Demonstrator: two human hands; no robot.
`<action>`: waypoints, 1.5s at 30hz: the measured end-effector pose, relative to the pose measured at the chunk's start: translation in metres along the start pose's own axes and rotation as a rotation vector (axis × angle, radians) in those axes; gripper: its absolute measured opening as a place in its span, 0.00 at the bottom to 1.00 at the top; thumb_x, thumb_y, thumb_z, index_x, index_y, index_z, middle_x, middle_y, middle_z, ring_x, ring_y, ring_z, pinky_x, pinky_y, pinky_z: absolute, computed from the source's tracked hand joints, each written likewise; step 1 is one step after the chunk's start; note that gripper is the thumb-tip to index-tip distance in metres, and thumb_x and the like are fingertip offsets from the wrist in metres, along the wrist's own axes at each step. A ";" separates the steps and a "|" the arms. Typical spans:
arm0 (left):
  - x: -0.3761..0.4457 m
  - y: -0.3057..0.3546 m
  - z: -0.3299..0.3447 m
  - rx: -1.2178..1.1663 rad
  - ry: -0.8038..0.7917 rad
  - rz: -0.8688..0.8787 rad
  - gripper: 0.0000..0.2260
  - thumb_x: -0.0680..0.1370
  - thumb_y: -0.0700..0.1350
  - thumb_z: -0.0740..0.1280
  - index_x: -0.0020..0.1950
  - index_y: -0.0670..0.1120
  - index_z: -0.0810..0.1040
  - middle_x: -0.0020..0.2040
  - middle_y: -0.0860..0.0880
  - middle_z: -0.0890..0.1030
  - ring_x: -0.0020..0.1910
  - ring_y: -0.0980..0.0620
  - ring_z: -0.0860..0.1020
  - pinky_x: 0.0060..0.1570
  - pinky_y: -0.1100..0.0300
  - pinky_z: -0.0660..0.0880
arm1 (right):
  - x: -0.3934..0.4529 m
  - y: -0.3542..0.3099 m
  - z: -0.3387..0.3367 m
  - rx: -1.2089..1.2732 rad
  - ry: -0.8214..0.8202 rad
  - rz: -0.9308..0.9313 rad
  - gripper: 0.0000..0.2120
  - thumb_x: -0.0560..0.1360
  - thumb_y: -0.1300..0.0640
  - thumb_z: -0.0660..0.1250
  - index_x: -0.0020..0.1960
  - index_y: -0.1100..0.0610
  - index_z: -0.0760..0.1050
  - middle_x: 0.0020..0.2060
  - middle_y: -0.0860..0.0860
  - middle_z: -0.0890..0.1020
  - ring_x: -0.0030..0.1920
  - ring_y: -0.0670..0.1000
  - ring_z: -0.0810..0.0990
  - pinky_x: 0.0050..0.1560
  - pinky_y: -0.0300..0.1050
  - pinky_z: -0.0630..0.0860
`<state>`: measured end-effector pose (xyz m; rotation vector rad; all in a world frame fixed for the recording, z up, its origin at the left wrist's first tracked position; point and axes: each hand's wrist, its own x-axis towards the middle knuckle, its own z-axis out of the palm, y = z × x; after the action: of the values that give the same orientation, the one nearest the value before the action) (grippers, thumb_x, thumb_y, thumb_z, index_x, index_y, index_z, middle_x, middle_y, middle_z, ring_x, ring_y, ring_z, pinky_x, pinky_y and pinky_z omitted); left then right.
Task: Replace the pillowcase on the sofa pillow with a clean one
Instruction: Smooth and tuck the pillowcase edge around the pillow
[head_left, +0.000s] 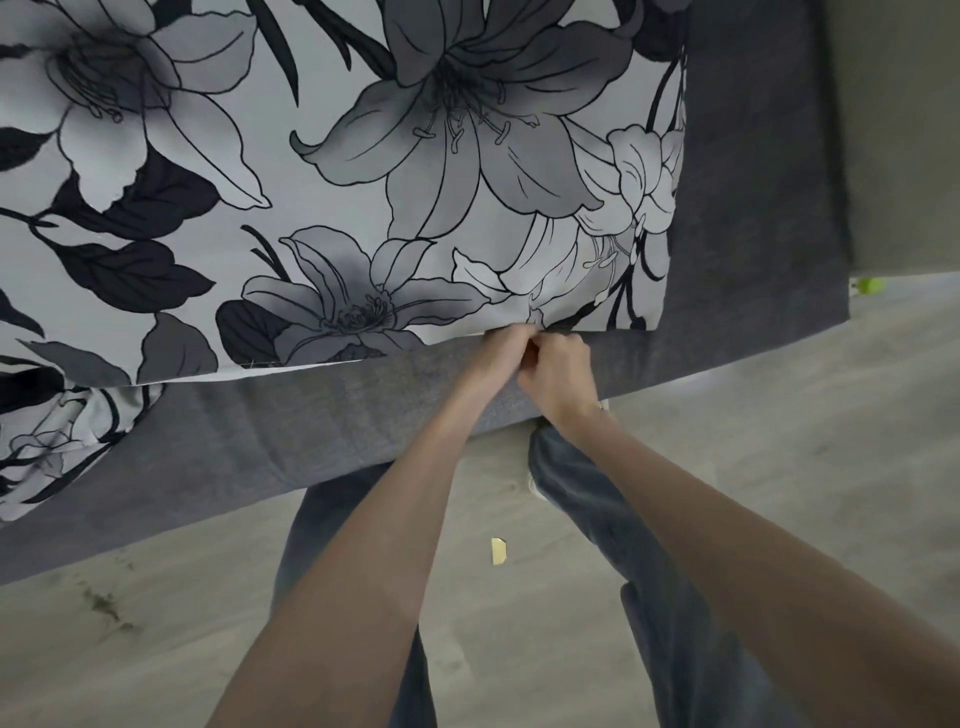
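Note:
A large pillow in a grey, black and white lily-print pillowcase (363, 171) lies flat on the dark grey sofa seat (322, 415). Both hands meet at the pillowcase's near edge, towards its right corner. My left hand (501, 351) pinches the hem there with closed fingers. My right hand (558, 376) is curled tight against it and grips the same spot on the edge. What sits between the fingertips is hidden by the fingers.
A second piece of the same floral fabric (47, 441) lies at the left on the seat. The sofa's front edge runs diagonally across the view. Below are a light wood floor (779, 415), a small yellow scrap (498, 551) and my legs in grey trousers.

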<state>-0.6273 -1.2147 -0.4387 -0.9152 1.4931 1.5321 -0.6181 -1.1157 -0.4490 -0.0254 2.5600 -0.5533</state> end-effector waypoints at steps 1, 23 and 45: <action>0.002 -0.001 0.000 0.056 0.009 0.030 0.06 0.76 0.48 0.63 0.44 0.49 0.78 0.45 0.50 0.80 0.42 0.55 0.75 0.38 0.62 0.68 | -0.001 -0.002 -0.004 0.036 0.006 0.003 0.09 0.70 0.65 0.61 0.40 0.65 0.80 0.35 0.62 0.83 0.37 0.63 0.79 0.39 0.50 0.76; 0.027 0.005 0.040 -0.461 0.141 -0.296 0.11 0.73 0.31 0.59 0.37 0.43 0.75 0.24 0.49 0.76 0.23 0.56 0.73 0.25 0.65 0.70 | 0.036 0.042 -0.022 1.022 -0.283 0.844 0.11 0.74 0.54 0.69 0.51 0.60 0.78 0.38 0.53 0.81 0.36 0.49 0.77 0.36 0.40 0.73; 0.000 -0.045 -0.062 -1.248 0.077 -0.270 0.16 0.80 0.41 0.51 0.34 0.46 0.68 0.23 0.53 0.63 0.19 0.58 0.65 0.15 0.68 0.56 | 0.040 0.017 -0.030 1.201 0.115 1.033 0.09 0.74 0.73 0.57 0.42 0.62 0.71 0.40 0.49 0.80 0.43 0.48 0.81 0.23 0.29 0.72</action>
<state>-0.5880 -1.2766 -0.4605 -1.7589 0.2557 2.1828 -0.6664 -1.0938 -0.4513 1.5973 1.5659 -1.4648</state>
